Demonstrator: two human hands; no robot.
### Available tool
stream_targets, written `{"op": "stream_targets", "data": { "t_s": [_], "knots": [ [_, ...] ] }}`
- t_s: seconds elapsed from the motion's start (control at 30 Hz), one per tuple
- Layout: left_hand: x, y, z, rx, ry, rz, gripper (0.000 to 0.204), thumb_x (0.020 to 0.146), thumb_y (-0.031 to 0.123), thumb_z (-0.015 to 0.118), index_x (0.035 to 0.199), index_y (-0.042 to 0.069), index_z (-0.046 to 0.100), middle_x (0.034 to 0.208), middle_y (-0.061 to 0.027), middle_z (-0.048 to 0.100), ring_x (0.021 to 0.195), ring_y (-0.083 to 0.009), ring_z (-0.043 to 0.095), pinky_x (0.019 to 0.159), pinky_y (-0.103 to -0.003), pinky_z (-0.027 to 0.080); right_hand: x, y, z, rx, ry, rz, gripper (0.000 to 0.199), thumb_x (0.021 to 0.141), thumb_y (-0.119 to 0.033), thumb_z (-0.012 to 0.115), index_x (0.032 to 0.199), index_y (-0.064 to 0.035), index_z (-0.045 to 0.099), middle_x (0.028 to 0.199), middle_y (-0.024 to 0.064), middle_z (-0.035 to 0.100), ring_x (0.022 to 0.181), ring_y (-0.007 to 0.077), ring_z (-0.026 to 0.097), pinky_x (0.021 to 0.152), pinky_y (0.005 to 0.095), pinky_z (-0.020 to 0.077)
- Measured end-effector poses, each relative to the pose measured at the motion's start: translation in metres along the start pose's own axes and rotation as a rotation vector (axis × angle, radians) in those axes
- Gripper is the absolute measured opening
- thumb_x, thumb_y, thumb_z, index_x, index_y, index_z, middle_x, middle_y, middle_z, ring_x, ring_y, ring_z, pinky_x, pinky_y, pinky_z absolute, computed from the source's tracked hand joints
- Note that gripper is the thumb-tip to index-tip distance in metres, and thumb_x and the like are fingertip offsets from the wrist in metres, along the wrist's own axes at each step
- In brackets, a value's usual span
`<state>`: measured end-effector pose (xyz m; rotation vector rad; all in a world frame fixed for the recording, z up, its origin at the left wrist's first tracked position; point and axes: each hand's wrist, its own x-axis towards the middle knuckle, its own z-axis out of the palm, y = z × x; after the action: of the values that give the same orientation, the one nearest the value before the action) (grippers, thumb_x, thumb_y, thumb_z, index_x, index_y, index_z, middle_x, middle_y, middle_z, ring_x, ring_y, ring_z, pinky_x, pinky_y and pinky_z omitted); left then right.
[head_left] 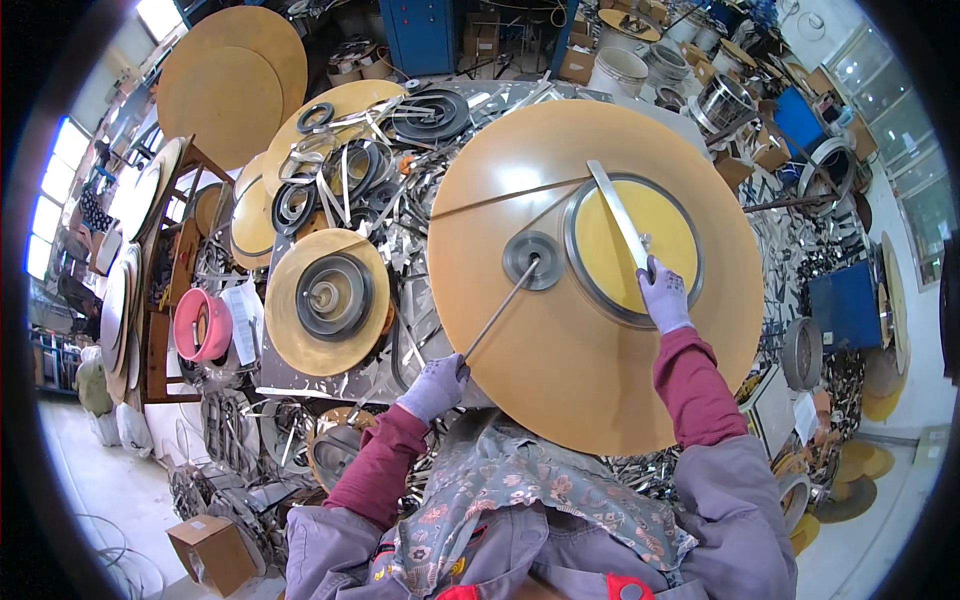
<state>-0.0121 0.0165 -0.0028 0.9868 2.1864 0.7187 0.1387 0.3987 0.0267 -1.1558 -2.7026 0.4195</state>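
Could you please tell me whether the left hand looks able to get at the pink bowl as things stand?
Probably not directly: the left hand is closed around the thin rod, and the smaller tan disc with its grey rings lies between it and the pink bowl.

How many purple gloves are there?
2: one on the left hand, gripping a thin rod; one on the right hand, holding a flat metal strip. More may be hidden.

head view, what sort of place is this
Probably a metalworking workshop: a large round tan disc lies in front of the person, loose shiny silver metal strips are heaped around, and big round tan discs stand at the back left.
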Motion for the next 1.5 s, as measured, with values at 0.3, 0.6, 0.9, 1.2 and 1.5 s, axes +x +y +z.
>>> {"op": "stream_targets", "data": {
  "t_s": [0.3,0.6,0.9,1.2,1.5],
  "knots": [
    [-0.003,-0.004,0.002,0.006,-0.003,0.018,0.018,0.088,0.017,0.052,0.090,-0.001,0.056,0.081,-0.0261,0.060,0.082,-0.0437,0.058,0.070,-0.049,0.046,-0.001,0.000,0.000,-0.008,0.013,-0.014,0.034,0.087,-0.028,0.056,0.109,-0.0020,0.055,0.089,0.0226,0.064,0.086,0.0373,0.062,0.078,0.0452,0.0480],
    [-0.004,-0.005,0.007,0.001,0.009,0.038,0.018,0.089,0.017,0.052,0.089,-0.001,0.056,0.080,-0.0255,0.060,0.081,-0.0434,0.058,0.069,-0.049,0.046,-0.001,0.000,0.003,-0.003,0.025,-0.032,0.029,0.087,-0.026,0.056,0.102,-0.0008,0.055,0.085,0.0237,0.064,0.084,0.0391,0.062,0.077,0.0466,0.0478],
    [-0.006,-0.006,0.007,-0.013,-0.006,0.057,0.018,0.089,0.017,0.051,0.090,0.000,0.055,0.081,-0.0259,0.060,0.082,-0.0436,0.058,0.069,-0.049,0.046,0.001,0.000,0.002,0.009,-0.020,-0.009,0.034,0.087,-0.026,0.056,0.110,-0.0001,0.055,0.087,0.0241,0.064,0.084,0.0380,0.062,0.078,0.0455,0.0482],
    [-0.005,-0.004,0.007,-0.007,-0.026,0.032,0.018,0.089,0.018,0.051,0.091,0.000,0.055,0.081,-0.0252,0.061,0.082,-0.0436,0.058,0.069,-0.049,0.046,0.004,0.006,0.008,0.002,-0.005,-0.025,0.038,0.087,-0.028,0.056,0.114,-0.0009,0.055,0.088,0.0224,0.064,0.085,0.0369,0.062,0.078,0.0450,0.0483],
    [-0.005,0.002,-0.004,-0.031,0.016,0.005,0.021,0.090,0.019,0.051,0.095,-0.001,0.057,0.085,-0.0258,0.061,0.085,-0.0433,0.058,0.073,-0.049,0.046,0.000,0.000,0.003,-0.005,0.027,-0.003,0.037,0.087,-0.028,0.057,0.113,-0.0017,0.055,0.089,0.0221,0.065,0.086,0.0370,0.062,0.079,0.0452,0.0482]
  ]
}}
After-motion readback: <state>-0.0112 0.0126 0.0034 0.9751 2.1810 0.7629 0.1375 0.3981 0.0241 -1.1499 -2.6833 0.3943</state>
